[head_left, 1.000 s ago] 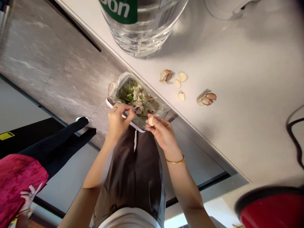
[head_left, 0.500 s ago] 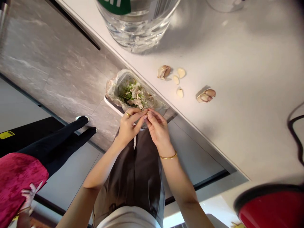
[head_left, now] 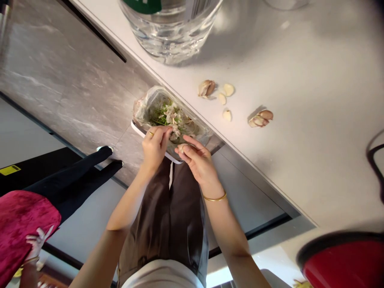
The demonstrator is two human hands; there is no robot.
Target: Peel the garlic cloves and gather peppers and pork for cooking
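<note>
clear bottle (head_left: pixel 171 30) | red pot (head_left: pixel 345 262) | black cord (head_left: pixel 375 168) | co-worker, crimson cloth (head_left: pixel 21 224)

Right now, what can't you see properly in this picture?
- Garlic clove in the right hand, head view: fingers cover most of it.
- Left hand: what its fingertips pinch is too small to tell.
- Bottle: top edge cuts it off.
- Red object: corner cuts it, blurred.

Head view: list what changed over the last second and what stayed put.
The left hand met the right hand half a second ago, then drew back apart, its fingertips now pinched over the lined bin. The right hand keeps the garlic clove, now mostly hidden by its fingers. The cloves on the counter, the clear jug and the red lid stayed in place.
</note>
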